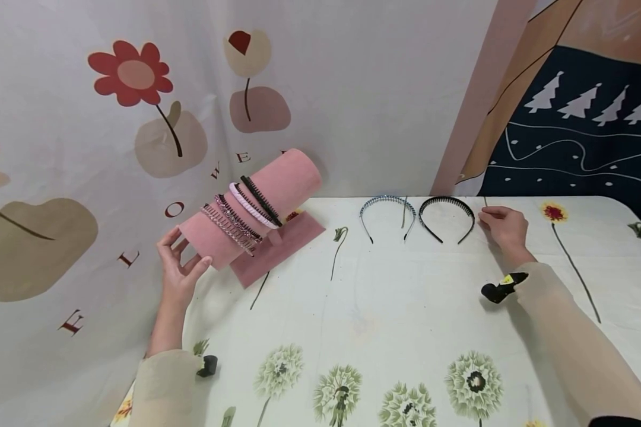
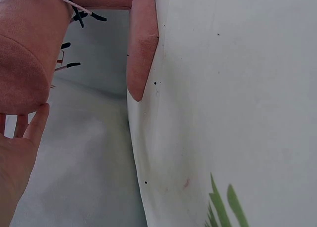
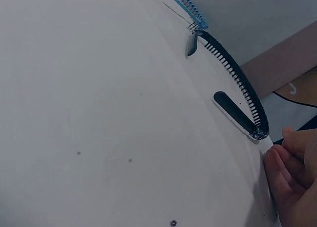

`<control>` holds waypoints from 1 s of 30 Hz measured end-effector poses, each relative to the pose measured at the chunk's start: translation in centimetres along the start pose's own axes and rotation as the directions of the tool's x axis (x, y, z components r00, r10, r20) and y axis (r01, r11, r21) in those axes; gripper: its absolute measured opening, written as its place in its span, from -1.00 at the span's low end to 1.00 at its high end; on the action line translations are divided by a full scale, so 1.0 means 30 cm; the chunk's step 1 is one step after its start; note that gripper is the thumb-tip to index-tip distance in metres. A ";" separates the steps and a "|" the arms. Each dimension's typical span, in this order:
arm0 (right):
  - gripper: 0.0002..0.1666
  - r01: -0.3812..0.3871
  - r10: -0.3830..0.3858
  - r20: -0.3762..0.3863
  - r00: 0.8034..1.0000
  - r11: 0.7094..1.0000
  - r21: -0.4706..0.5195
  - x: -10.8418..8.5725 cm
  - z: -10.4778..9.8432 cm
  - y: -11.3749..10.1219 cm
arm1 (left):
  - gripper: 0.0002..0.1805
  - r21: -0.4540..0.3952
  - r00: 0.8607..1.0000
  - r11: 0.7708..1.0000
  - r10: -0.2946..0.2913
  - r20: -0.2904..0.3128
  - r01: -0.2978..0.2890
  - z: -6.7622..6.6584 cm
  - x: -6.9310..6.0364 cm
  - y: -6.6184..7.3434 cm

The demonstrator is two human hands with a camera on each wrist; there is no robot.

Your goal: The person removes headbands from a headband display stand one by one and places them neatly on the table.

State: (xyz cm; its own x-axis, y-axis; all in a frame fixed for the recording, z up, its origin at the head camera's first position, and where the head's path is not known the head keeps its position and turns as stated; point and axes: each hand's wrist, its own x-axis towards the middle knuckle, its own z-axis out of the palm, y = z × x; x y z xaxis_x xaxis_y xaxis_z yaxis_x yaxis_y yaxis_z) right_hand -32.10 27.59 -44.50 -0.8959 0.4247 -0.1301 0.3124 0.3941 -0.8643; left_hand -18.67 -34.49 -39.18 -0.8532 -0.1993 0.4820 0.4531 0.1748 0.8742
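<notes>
My left hand (image 1: 178,273) holds the lower left end of a pink headband stand (image 1: 294,178), thumb at the front rim and fingers at the end. Several headbands circle its padded roll, among them a black one (image 1: 260,201) and a pale lilac one (image 1: 252,206). On the table at the back lie a blue headband (image 1: 387,198) and a black toothed headband (image 1: 446,201), side by side. Just right of the black toothed one is my right hand (image 1: 504,231), its fingers loosely bent. The right wrist view shows a small gap between fingertips and band, with nothing visibly held.
A white flower-print cloth (image 1: 384,296) covers the table. Behind it hangs a pale printed curtain (image 1: 363,95), with a dark tree-patterned panel (image 1: 577,148) at the right. The stand's flat pink base (image 1: 304,231) sits near the table's back left edge.
</notes>
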 end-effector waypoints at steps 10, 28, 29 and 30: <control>-0.51 0.045 -0.045 0.011 0.999 0.999 0.013 -0.024 -0.007 0.008 | -0.13 0.021 1.000 1.000 -0.008 0.001 0.008 -0.001 -0.001 0.002; -0.50 0.074 -0.073 0.033 0.997 0.996 -0.039 -0.075 -0.008 0.018 | -0.13 0.025 1.000 1.000 -0.005 -0.005 0.005 0.001 -0.002 0.004; -0.50 0.082 -0.080 0.032 0.996 0.996 -0.041 -0.079 -0.009 0.017 | -0.13 0.022 1.000 1.000 -0.003 -0.005 0.004 0.001 -0.002 0.004; -0.50 0.088 -0.086 0.033 0.996 0.995 -0.042 -0.082 -0.011 0.018 | -0.13 0.020 1.000 1.000 -0.003 -0.004 0.003 0.001 -0.002 0.003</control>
State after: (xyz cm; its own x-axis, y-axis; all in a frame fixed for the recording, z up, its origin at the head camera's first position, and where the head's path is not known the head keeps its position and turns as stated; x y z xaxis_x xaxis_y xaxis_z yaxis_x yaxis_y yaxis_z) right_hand -29.64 27.02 -44.50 -0.9294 0.3620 -0.0711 0.2457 0.4637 -0.8512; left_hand -18.59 -34.42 -39.12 -0.8533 -0.2036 0.4800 0.4456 0.1933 0.8741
